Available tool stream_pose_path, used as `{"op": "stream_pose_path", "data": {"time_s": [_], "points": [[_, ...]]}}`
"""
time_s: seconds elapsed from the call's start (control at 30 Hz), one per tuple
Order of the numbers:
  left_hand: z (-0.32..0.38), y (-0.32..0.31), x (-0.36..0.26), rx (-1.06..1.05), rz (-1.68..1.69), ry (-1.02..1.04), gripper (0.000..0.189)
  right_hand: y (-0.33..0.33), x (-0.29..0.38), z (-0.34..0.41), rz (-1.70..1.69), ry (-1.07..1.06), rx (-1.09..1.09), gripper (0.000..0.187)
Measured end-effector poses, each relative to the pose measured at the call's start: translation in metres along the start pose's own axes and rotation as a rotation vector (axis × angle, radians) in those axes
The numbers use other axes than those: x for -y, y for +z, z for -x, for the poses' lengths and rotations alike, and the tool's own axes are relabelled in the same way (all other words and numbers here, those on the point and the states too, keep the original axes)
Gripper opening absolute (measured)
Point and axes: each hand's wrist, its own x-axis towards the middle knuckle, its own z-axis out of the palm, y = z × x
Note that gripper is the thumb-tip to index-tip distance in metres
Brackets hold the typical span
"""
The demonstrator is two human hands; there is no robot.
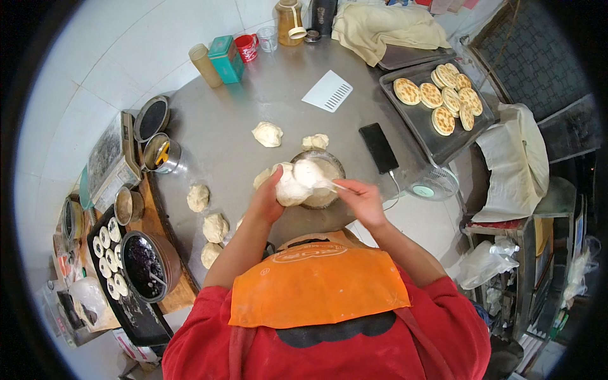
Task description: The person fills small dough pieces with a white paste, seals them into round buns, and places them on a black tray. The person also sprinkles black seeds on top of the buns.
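Observation:
My left hand (269,197) holds a piece of dough (289,186) at the left rim of a round bowl (341,166). In my right hand (363,202) is a thin handle, its far end hidden by white flour or filling (308,173) over the dough. Pale contents (327,168) show inside the bowl. One dough lump (268,134) lies beyond my left hand, and another (315,141) touches or nearly touches the bowl's far rim. Several more dough balls (215,228) rest on the metal table (228,156) to the left of my left forearm.
A white slotted scraper (327,91) and a phone (378,147) on a cable lie on the table. A tray (413,126) of browned flatbreads (442,120) stands at right, near a small fan (432,183). At left are a pot of dark filling (142,261) and a black tray (142,327).

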Motion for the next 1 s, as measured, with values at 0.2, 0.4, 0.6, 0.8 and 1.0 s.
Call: {"op": "stream_pose_path", "data": {"time_s": [0.2,0.4,0.6,0.8,1.0], "points": [[0.002,0.007,0.003,0.129,0.135,-0.030,0.046,-0.001,0.019,0.011,0.289,-0.266,-0.027,0.025],[0.011,0.007,0.005,0.218,0.202,-0.020,0.046,-0.019,-0.036,-0.007,0.367,-0.097,0.106,0.035],[0.009,0.006,0.017,0.361,0.091,-0.054,0.040,0.019,0.011,-0.020,0.270,-0.059,0.276,0.040],[0.006,0.011,0.012,0.220,-0.292,-0.063,0.038,0.013,-0.005,-0.028,0.392,-0.376,0.289,0.043],[0.021,0.028,-0.002,0.162,-0.455,-0.150,0.046,0.010,0.035,-0.055,0.280,-0.074,0.369,0.032]]}}
